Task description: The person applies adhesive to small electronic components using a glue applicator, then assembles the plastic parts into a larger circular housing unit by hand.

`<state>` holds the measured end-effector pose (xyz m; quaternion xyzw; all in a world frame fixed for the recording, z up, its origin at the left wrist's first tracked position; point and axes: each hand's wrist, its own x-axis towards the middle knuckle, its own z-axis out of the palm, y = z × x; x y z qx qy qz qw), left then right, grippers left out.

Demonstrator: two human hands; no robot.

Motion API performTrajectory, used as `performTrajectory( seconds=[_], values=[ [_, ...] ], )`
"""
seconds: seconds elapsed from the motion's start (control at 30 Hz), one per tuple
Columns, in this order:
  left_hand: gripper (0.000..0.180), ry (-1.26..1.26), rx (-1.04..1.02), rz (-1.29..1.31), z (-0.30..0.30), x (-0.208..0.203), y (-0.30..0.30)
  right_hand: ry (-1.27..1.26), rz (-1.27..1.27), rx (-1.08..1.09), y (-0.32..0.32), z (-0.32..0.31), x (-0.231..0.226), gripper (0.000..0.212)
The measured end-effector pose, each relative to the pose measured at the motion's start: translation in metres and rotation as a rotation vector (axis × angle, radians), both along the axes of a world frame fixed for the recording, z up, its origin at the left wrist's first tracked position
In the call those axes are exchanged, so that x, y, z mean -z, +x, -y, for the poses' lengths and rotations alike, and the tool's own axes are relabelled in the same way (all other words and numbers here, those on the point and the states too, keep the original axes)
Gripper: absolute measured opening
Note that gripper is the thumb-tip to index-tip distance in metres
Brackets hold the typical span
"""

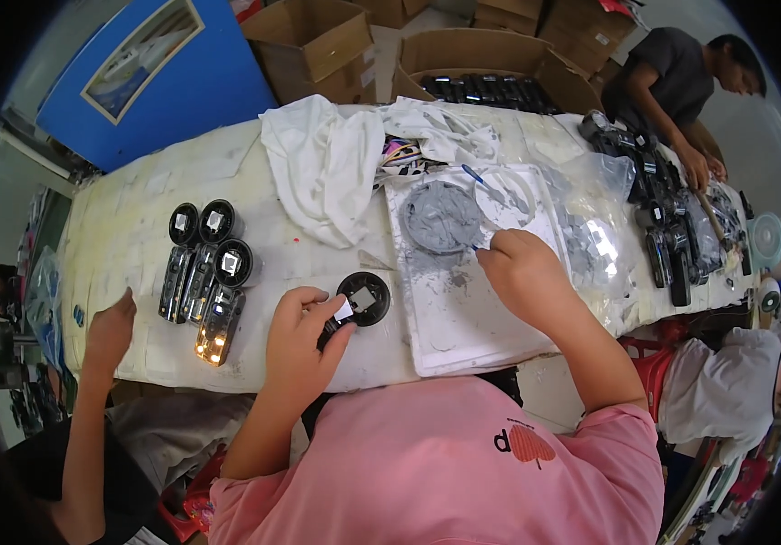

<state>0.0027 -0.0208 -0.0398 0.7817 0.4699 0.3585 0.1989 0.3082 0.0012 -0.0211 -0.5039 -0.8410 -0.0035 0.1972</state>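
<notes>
My left hand (pixel 302 338) grips a black round-headed device (pixel 374 292) with a pale square in the middle of its head, at the table's near edge. A small white piece (pixel 344 310) shows by my fingertips. My right hand (pixel 525 275) pinches a thin blue-handled tool (pixel 475 247), its working end at a round dish of grey paste (pixel 440 218). Beneath the dish lies a paste-smeared white tray (pixel 449 331). A second blue-handled tool (pixel 481 180) rests over a whitish round lid (pixel 506 202) behind it.
Left of me stand several similar black devices (pixel 218 227). White cloth (pixel 322 168) lies behind, clear plastic bags (pixel 595 227) right of the tray. Black devices (pixel 663 195) crowd the right end, beside a working person (pixel 672 91). Another person's hand (pixel 111 331) is at the left; cardboard boxes (pixel 313 50) stand beyond.
</notes>
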Motion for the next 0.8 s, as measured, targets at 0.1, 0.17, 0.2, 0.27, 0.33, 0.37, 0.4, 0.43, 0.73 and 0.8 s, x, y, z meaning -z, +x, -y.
performTrajectory(
  seconds=[0.1, 0.17, 0.2, 0.27, 0.33, 0.37, 0.4, 0.43, 0.73, 0.8],
  values=[
    [0.032, 0.021, 0.046, -0.053, 0.001, 0.002, -0.006, -0.138, -0.226, 0.093, 0.0, 0.004, -0.009, 0.006],
    [0.035, 0.04, 0.071, -0.087, 0.001, 0.006, -0.008, -0.227, -0.456, 0.201, 0.004, 0.006, -0.011, 0.01],
    [0.034, 0.051, 0.056, -0.05, 0.001, 0.008, -0.008, -0.228, -0.456, 0.197, 0.005, 0.009, -0.01, 0.01],
    [0.034, 0.061, 0.036, -0.016, 0.004, 0.009, -0.006, -0.252, -0.401, 0.214, 0.005, 0.015, -0.006, 0.009],
    [0.03, 0.007, -0.044, 0.125, 0.009, 0.01, -0.004, -0.348, -0.525, 0.249, 0.003, 0.022, -0.006, 0.008],
    [0.03, 0.003, -0.048, 0.125, 0.009, 0.012, -0.003, -0.442, -0.646, 0.294, 0.002, 0.025, -0.005, 0.008],
    [0.028, 0.006, -0.053, 0.165, 0.008, 0.014, -0.002, -0.447, -0.645, 0.29, -0.003, 0.028, -0.002, 0.008],
    [0.027, 0.01, -0.059, 0.206, 0.008, 0.018, -0.001, -0.506, -0.846, 0.296, -0.012, 0.032, 0.003, 0.007],
    [0.032, -0.084, -0.153, 0.421, 0.012, 0.03, 0.004, -0.14, -0.718, -0.163, -0.088, 0.042, 0.022, 0.02],
    [0.032, -0.098, -0.155, 0.44, 0.012, 0.03, 0.005, -0.031, -0.527, -0.337, -0.086, 0.039, 0.025, 0.029]
  ],
)
